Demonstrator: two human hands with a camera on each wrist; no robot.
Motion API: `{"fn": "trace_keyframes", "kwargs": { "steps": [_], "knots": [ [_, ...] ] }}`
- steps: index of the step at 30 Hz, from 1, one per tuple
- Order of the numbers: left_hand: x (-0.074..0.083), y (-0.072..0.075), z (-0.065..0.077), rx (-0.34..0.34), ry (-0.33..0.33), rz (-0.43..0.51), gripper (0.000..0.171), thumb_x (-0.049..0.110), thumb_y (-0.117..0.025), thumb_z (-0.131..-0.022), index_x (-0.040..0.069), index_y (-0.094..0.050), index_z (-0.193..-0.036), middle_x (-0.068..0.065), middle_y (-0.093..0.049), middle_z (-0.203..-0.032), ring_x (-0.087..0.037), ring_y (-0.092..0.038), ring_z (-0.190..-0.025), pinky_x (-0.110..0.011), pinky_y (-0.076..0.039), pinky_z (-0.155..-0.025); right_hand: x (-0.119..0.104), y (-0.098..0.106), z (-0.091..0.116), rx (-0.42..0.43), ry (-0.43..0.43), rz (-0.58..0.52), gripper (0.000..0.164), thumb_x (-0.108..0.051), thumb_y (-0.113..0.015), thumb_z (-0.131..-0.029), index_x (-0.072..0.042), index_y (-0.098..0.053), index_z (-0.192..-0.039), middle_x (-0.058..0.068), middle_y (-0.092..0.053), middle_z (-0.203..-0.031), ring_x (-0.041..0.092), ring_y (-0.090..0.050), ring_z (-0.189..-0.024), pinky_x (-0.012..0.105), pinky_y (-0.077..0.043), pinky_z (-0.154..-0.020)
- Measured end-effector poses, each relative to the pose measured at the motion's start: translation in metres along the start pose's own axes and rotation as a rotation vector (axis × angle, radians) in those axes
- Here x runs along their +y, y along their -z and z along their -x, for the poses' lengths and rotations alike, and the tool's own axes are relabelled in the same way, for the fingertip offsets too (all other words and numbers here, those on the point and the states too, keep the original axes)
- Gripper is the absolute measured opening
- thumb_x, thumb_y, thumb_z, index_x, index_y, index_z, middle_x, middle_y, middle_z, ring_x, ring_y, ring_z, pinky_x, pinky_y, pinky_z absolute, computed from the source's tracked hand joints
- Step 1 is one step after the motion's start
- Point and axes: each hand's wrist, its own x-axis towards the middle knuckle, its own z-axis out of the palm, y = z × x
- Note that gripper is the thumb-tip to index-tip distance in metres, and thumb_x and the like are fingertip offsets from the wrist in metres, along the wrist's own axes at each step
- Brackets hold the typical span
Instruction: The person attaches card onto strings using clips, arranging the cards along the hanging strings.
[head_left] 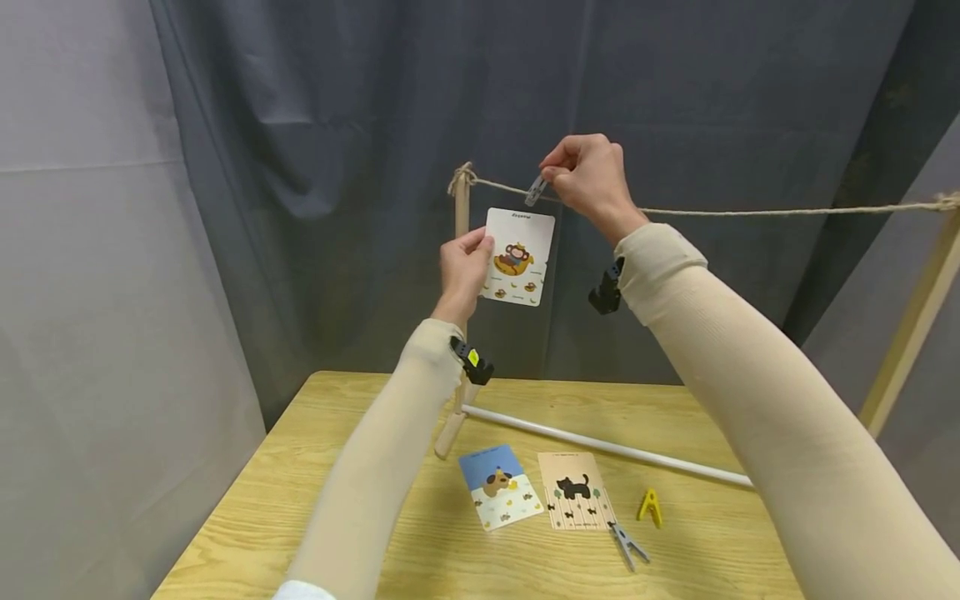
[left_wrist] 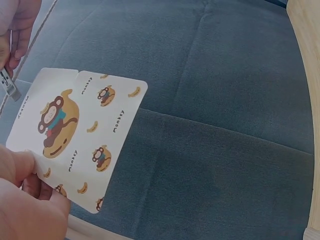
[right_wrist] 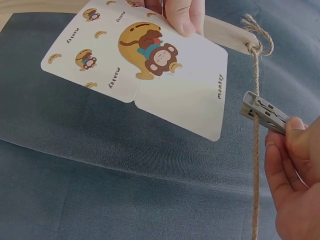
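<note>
My left hand (head_left: 463,271) pinches a white monkey card (head_left: 520,257) by its left edge, thumb in front, just below the rope. Bananas and small monkeys are printed on the card, as the left wrist view also shows. My right hand (head_left: 592,179) pinches a grey clothespin (right_wrist: 264,112) by its handle end. The clothespin's front end is at the rope (right_wrist: 256,170), which crosses it; whether it grips the rope I cannot tell. Between the card's top edge and the clothespin there is a small gap in the right wrist view.
The rope is tied to a wooden post (head_left: 461,208) at left and another post (head_left: 911,321) at right. A white bar (head_left: 600,442) runs low between them. On the table (head_left: 300,500) lie a dog card (head_left: 500,487), a cat card (head_left: 576,492), a yellow clothespin (head_left: 651,507) and another grey clothespin (head_left: 627,546).
</note>
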Motion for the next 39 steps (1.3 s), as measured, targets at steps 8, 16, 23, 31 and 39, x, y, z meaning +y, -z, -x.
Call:
{"fn": "trace_keyframes", "kwargs": {
  "steps": [8, 16, 23, 31, 39],
  "knots": [
    [0.0024, -0.0011, -0.0003, -0.001, -0.015, -0.008, 0.025, 0.015, -0.065, -0.103, 0.008, -0.076, -0.125, -0.011, -0.077, -0.110, -0.017, -0.070, -0.091, -0.031, -0.056, -0.081, 0.0010, -0.0012, 0.0003, -0.035, -0.018, -0.012, 0.016, -0.016, -0.068, -0.099, -0.010, -0.080, -0.106, 0.008, -0.077, -0.099, 0.013, -0.066, -0.081, 0.024, -0.052, -0.067],
    [0.0036, -0.0037, -0.0014, -0.015, -0.023, 0.007, 0.025, 0.015, -0.065, -0.104, 0.008, -0.076, -0.125, -0.011, -0.077, -0.110, -0.016, -0.070, -0.091, -0.030, -0.057, -0.081, 0.0005, -0.0017, -0.0019, -0.042, 0.000, -0.008, 0.017, -0.015, -0.067, -0.098, -0.009, -0.081, -0.106, 0.007, -0.079, -0.100, 0.010, -0.071, -0.083, 0.022, -0.053, -0.067],
    [0.0038, -0.0040, -0.0032, -0.021, -0.046, 0.017, 0.025, 0.013, -0.064, -0.103, 0.006, -0.076, -0.125, -0.011, -0.077, -0.112, -0.014, -0.069, -0.093, -0.028, -0.055, -0.083, -0.0023, -0.0017, -0.0043, -0.060, 0.022, 0.012, 0.017, -0.016, -0.070, -0.098, -0.009, -0.082, -0.108, 0.007, -0.079, -0.102, 0.009, -0.071, -0.081, 0.021, -0.054, -0.068],
    [0.0068, -0.0040, -0.0030, -0.019, -0.059, 0.021, 0.025, 0.012, -0.065, -0.103, 0.005, -0.075, -0.124, -0.012, -0.077, -0.113, -0.012, -0.068, -0.091, -0.024, -0.053, -0.081, -0.0052, -0.0033, -0.0063, -0.075, 0.037, 0.063, 0.020, -0.019, -0.068, -0.099, -0.011, -0.082, -0.110, 0.006, -0.079, -0.101, 0.012, -0.069, -0.083, 0.023, -0.052, -0.067],
    [0.0092, -0.0049, -0.0036, -0.027, -0.062, 0.019, 0.024, 0.011, -0.065, -0.103, 0.005, -0.076, -0.124, -0.013, -0.077, -0.112, -0.013, -0.068, -0.090, -0.025, -0.053, -0.080, -0.0075, -0.0028, -0.0076, -0.117, 0.015, 0.094, 0.024, -0.020, -0.066, -0.100, -0.010, -0.080, -0.117, 0.006, -0.077, -0.114, 0.017, -0.069, -0.097, 0.029, -0.053, -0.076]
  ]
}}
